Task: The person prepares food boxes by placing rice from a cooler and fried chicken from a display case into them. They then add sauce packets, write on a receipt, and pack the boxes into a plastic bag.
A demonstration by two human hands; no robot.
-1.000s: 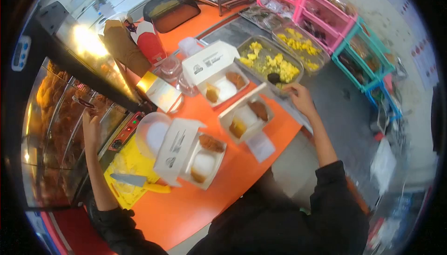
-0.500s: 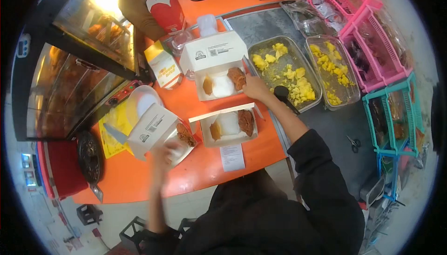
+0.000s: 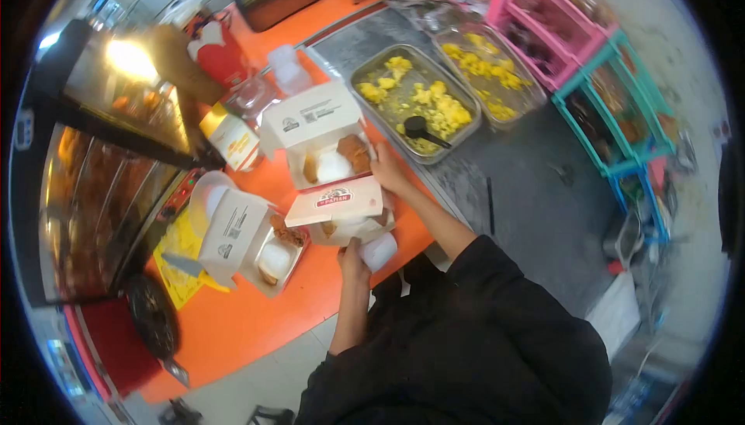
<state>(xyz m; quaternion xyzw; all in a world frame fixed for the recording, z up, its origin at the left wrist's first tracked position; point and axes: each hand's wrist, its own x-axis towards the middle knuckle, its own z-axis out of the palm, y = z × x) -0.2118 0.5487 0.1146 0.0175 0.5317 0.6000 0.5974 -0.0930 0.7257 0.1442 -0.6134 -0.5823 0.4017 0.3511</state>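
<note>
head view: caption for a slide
Left hand and right hand on a white cardboard meal box, lid nearly shut, on an orange counter.

An orange tabletop [image 3: 256,324] runs under the fingers [image 3: 375,155]. Left of them stands a glass-fronted warming cabinet [image 3: 93,192], with a lamp [image 3: 128,58] glowing in its top. Right of them lies a grey counter [image 3: 520,169], with pink baskets [image 3: 535,29] and teal baskets [image 3: 621,107] stacked along its far side. Pale floor [image 3: 264,382] shows beyond the tabletop's near edge.

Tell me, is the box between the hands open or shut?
Almost shut: the lid lies over the box, but food shows under its front edge.
</note>
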